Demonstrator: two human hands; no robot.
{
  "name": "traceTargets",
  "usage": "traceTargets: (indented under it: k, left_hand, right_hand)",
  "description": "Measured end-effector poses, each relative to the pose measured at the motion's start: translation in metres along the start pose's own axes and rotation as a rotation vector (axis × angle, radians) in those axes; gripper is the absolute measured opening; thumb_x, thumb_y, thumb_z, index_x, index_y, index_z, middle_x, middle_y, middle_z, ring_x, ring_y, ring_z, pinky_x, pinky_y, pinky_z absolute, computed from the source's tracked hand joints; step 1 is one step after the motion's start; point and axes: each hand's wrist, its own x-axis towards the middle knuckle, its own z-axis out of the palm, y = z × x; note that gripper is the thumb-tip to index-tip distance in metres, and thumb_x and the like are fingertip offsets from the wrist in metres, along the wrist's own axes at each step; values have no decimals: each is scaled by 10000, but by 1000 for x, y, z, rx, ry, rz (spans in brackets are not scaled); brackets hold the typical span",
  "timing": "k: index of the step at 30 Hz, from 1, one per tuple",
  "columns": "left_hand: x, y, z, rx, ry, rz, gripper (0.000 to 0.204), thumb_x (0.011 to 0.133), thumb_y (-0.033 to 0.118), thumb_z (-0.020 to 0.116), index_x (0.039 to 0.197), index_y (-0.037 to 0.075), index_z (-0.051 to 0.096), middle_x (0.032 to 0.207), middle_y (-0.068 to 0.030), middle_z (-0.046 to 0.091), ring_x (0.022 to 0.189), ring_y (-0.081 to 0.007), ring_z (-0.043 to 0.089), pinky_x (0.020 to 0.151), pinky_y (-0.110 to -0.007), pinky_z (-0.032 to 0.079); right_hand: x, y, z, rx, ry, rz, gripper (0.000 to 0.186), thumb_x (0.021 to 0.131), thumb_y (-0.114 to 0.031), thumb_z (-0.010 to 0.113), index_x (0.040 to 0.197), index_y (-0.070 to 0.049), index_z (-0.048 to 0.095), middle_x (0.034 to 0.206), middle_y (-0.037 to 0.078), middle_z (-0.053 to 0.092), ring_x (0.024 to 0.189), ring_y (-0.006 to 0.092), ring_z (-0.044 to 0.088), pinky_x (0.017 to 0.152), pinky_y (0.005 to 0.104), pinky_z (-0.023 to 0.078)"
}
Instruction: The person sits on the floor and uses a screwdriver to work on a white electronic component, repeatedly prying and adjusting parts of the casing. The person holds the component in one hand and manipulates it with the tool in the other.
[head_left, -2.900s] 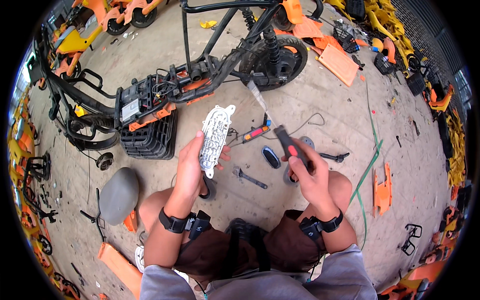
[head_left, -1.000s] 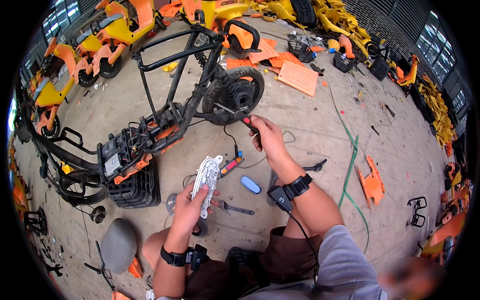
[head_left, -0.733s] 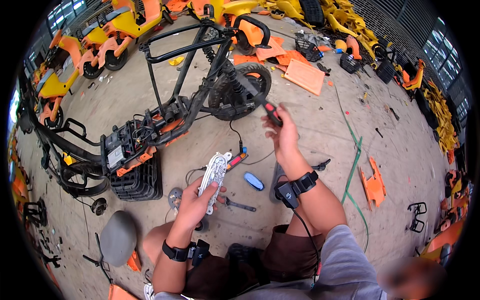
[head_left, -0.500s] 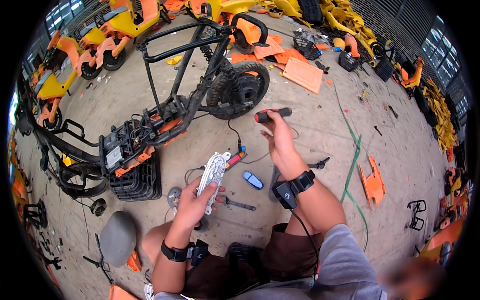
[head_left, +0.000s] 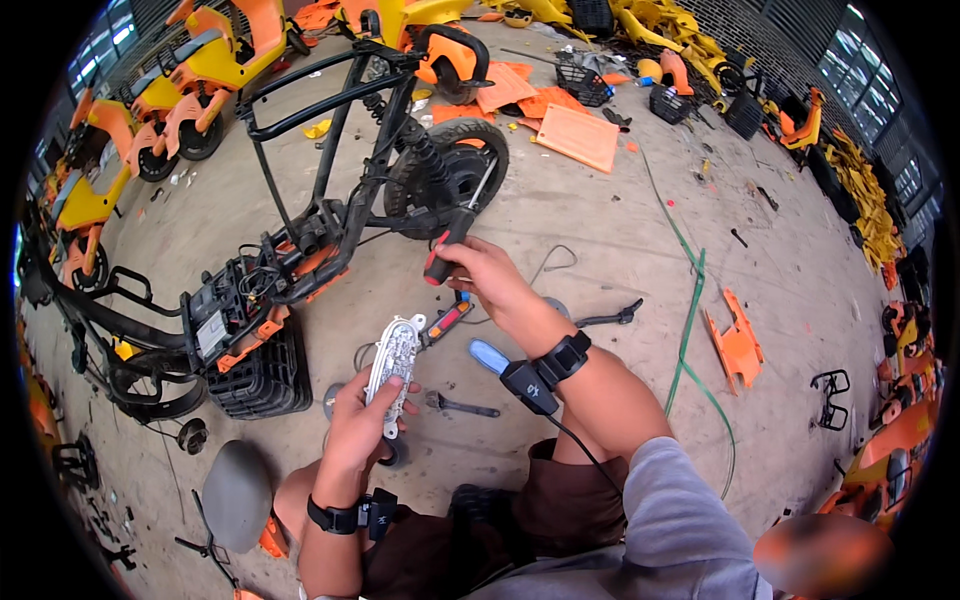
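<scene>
Far left, orange and yellow scooter bodies (head_left: 215, 60) stand along the edge of the concrete floor (head_left: 620, 230). Nearer in, a stripped black scooter frame (head_left: 330, 200) lies across the floor, with orange trim and an open battery bay low down by a black ribbed plastic panel (head_left: 262, 375). A grey saddle (head_left: 237, 495) rests on the floor by the person's left knee.

The left hand (head_left: 362, 432) is closed around the lower end of a long white lamp unit (head_left: 392, 360) — fingers wrapped round it, thumb on its edge — holding it upright above the floor, just in front of the knees. A small spanner (head_left: 460, 406) lies on the floor just to the right of it, and a red-and-black tool (head_left: 447, 322) lies just beyond the lamp's top end.

The right hand (head_left: 487, 280) is stretched forward, its fingers pinched round the red-and-black handle of a screwdriver (head_left: 450, 243) whose shaft points up toward the scooter's rear wheel (head_left: 450, 175). A blue oval piece (head_left: 490, 356) sits on the floor under that forearm, beside a black wrist strap (head_left: 560, 360).

Further right, a black lever (head_left: 608, 318) lies on the floor, then a green cord (head_left: 690, 320) runs across the concrete, with an orange bracket (head_left: 737, 343) next to it — and flat orange panels (head_left: 578, 135) farther off
</scene>
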Motion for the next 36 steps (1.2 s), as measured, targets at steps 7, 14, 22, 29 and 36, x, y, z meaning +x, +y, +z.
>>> traceTargets:
  k: [7, 14, 22, 29, 36]
  left_hand:
    - [1, -1, -2, 26, -8, 10, 310, 1006, 195, 604, 1239, -9, 608, 987, -91, 722, 760, -128, 676, 569, -245, 517]
    - [1, -3, 0, 48, -38, -4, 310, 1009, 193, 593, 1251, 0, 609, 1006, -87, 723, 760, -126, 675, 586, -255, 519]
    - [-2, -1, -1, 67, -58, 6, 317, 1008, 191, 594, 1260, -1, 602, 1027, -95, 721, 772, -132, 676, 591, -258, 521]
    - [2, 0, 0, 44, -60, 8, 329, 1010, 194, 592, 1273, -2, 591, 1027, -94, 718, 773, -133, 677, 588, -259, 525]
    - [6, 0, 3, 30, -71, 16, 325, 1014, 204, 590, 1271, 6, 594, 1031, -95, 718, 786, -139, 686, 589, -260, 527]
  right_hand:
    - [8, -6, -7, -112, 128, -153, 307, 936, -258, 683, 1160, -51, 644, 946, 20, 680, 836, 97, 623, 748, 277, 501]
    - [19, -14, 4, -95, 261, -405, 485, 909, -168, 726, 1337, 5, 575, 936, 8, 659, 782, 82, 604, 644, 256, 517]
    - [47, -6, 0, -175, 293, -346, 580, 878, -107, 747, 1397, 21, 521, 994, 36, 678, 784, 94, 630, 612, 260, 533]
    - [61, -9, 1, -122, 333, -332, 559, 865, -85, 753, 1380, 5, 556, 1021, 30, 690, 809, 96, 635, 616, 269, 543]
    - [72, -3, 4, -55, 388, -375, 567, 846, -46, 749, 1377, 12, 560, 1073, 39, 703, 829, 99, 636, 631, 262, 510]
